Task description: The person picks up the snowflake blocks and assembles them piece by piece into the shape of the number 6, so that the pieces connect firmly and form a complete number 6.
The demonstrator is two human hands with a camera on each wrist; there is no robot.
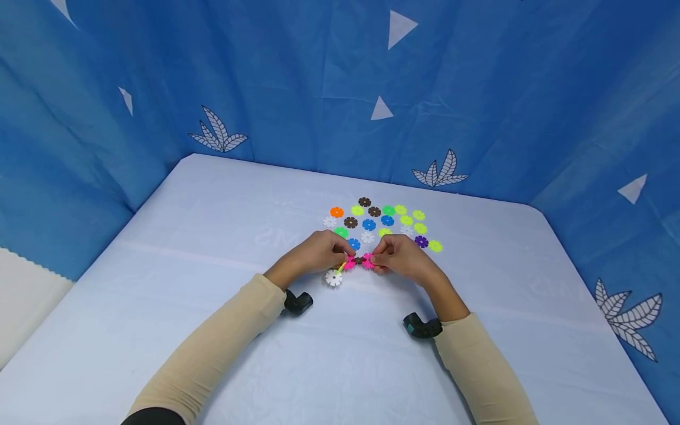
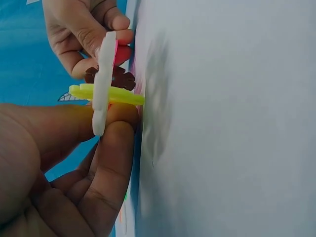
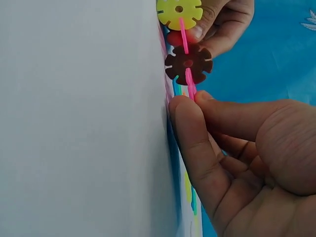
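Chain [image 1: 358, 261] of slotted plastic discs is held between the two hands, low over the table; contact with the surface can't be told. Near pink disc [image 1: 348, 263] is pinched between thumb and forefinger of the left hand [image 1: 319, 251]. Far pink disc [image 1: 368, 260] is pinched the same way by the right hand [image 1: 406, 258]. Remaining fingers of both hands are seen curled in.

Brown disc [image 3: 200, 64] is bridged midway between the two grips, edges of both pink discs set in its slots; seating depth can't be judged. Yellow disc [image 3: 170, 14] is joined at the left-hand end, and white disc [image 1: 333, 278] is crossed with it, hung just below the left fingertips.

Loose discs are spread flat just beyond both hands: orange disc [image 1: 337, 212] beyond the left hand, purple disc [image 1: 421, 242] just past the right knuckles, with brown, blue, green, yellow and white ones scattered between and around.

Black device [image 1: 299, 303] is worn under the left wrist, matching unit [image 1: 422, 326] at the right. Letter-like marks [image 1: 273, 236] are printed on the white table cover [image 1: 340, 372] left of the left hand, too faint to be read. Blue curtain [image 1: 297, 77] with leaf and triangle prints is hung beyond the hands.
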